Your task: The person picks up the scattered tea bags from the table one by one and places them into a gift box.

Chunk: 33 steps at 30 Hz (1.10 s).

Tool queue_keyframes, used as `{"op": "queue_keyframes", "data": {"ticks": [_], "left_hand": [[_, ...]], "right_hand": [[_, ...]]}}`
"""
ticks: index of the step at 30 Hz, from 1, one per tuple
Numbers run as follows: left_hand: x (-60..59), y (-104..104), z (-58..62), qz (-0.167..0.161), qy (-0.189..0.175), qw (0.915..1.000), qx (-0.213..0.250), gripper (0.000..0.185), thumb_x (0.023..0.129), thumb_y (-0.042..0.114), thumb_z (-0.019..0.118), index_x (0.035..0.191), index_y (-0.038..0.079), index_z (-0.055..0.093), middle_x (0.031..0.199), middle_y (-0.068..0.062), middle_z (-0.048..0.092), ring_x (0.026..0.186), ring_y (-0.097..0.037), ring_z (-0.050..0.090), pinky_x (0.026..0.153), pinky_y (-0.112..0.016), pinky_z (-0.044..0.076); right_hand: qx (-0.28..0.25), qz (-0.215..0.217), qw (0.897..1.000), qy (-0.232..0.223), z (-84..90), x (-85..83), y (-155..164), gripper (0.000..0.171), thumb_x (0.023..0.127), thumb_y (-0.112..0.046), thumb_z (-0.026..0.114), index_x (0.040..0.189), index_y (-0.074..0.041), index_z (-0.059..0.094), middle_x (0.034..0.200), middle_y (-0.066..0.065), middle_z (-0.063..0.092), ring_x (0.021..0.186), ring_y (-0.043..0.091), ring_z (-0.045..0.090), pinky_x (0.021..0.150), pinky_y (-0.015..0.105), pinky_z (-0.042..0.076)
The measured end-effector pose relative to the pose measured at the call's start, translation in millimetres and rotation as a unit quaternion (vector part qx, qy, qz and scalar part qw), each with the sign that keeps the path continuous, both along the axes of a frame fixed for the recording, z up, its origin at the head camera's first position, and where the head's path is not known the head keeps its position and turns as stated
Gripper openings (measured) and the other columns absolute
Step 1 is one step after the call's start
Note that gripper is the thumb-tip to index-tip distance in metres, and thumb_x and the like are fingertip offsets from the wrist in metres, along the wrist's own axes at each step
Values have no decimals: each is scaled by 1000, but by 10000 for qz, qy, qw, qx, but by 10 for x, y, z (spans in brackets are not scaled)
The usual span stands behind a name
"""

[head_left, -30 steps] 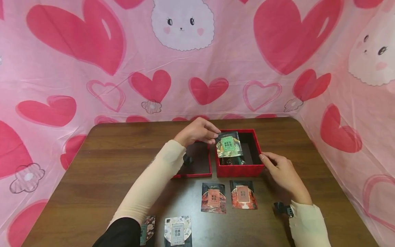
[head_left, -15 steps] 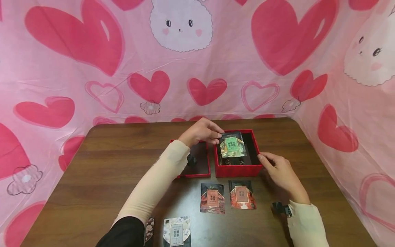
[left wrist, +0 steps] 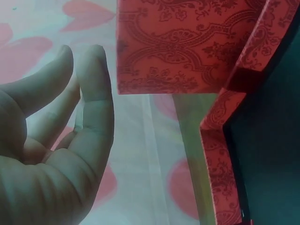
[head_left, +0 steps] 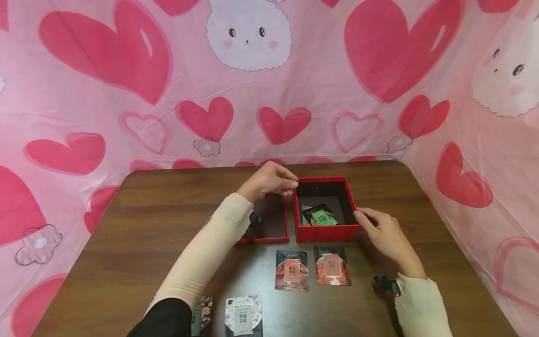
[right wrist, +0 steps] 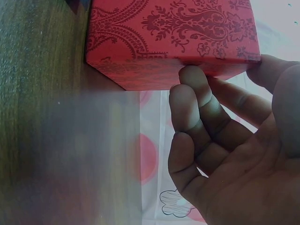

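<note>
A red patterned box (head_left: 328, 234) stands without its lid at the back of the table. Inside it, a tea packet with a green label (head_left: 322, 217) lies over a paler packet near the front wall. My left hand (head_left: 273, 180) hovers by the box's back left corner, holding nothing. In the left wrist view its thumb and fingertips (left wrist: 93, 61) are a little apart, with a gap to the box. My right hand (head_left: 382, 231) holds the box at its front right corner, thumb at the rim and fingers against the side wall, as the right wrist view shows.
The box lid (head_left: 269, 220), dark inside, lies left of the box, partly behind my left arm. Two red tea packets (head_left: 291, 271) lie in front of the box. Nearer the front edge are a white packet (head_left: 243, 318) and a dark floral one (head_left: 204, 313), partly covered by my sleeve.
My left hand has let go of the green-label packet, which dropped from above the box onto the packets inside. The hand shifted slightly right, then back left. The right hand stayed at the box.
</note>
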<state>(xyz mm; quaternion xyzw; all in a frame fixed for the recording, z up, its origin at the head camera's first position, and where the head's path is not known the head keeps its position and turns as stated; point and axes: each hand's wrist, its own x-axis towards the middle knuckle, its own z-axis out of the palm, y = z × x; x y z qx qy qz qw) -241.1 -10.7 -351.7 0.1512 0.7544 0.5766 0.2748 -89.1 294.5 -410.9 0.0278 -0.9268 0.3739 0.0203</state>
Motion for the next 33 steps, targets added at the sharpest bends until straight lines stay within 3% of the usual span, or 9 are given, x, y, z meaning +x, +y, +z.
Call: {"op": "queue_keyframes", "data": {"ticks": [6, 12, 23, 28, 33], "left_hand": [[95, -63, 22, -106, 27, 9999, 27, 32, 89, 8, 77, 114, -11, 70, 91, -18, 74, 68, -21, 70, 84, -49, 56], [231, -125, -1, -106, 45, 9999, -63, 21, 88, 8, 78, 103, -6, 76, 92, -22, 73, 77, -34, 71, 83, -49, 57], [431, -269, -92, -2, -62, 9999, -130, 18, 87, 6, 79, 101, -5, 76, 95, -25, 72, 76, -31, 71, 82, -50, 57], [507, -314, -138, -52, -135, 9998, -131, 16, 86, 7, 80, 98, -3, 77, 94, -24, 72, 86, -45, 68, 85, -54, 55], [586, -345, -228, -172, -88, 9997, -166, 13, 86, 7, 80, 95, -2, 78, 95, -23, 73, 88, -49, 67, 82, -53, 56]], "right_hand": [[18, 10, 10000, 19, 16, 10, 6, 46, 105, -36, 54, 133, -1, 63, 127, 23, 64, 112, 41, 62, 95, 63, 46], [23, 30, 10000, 36, 13, 12, 1, 44, 105, -34, 54, 133, 0, 63, 126, 23, 65, 108, 40, 64, 92, 62, 48], [9, 10, 10000, -17, 6, 7, -5, 46, 105, -36, 54, 134, -1, 63, 126, 23, 65, 108, 39, 64, 93, 62, 48], [-12, -21, 10000, -41, 4, 7, -4, 48, 105, -39, 53, 134, -2, 62, 125, 22, 65, 100, 35, 65, 89, 59, 52], [-25, -34, 10000, -41, 5, 10, -3, 48, 105, -38, 53, 134, -1, 62, 126, 23, 65, 103, 37, 65, 90, 60, 50]]}}
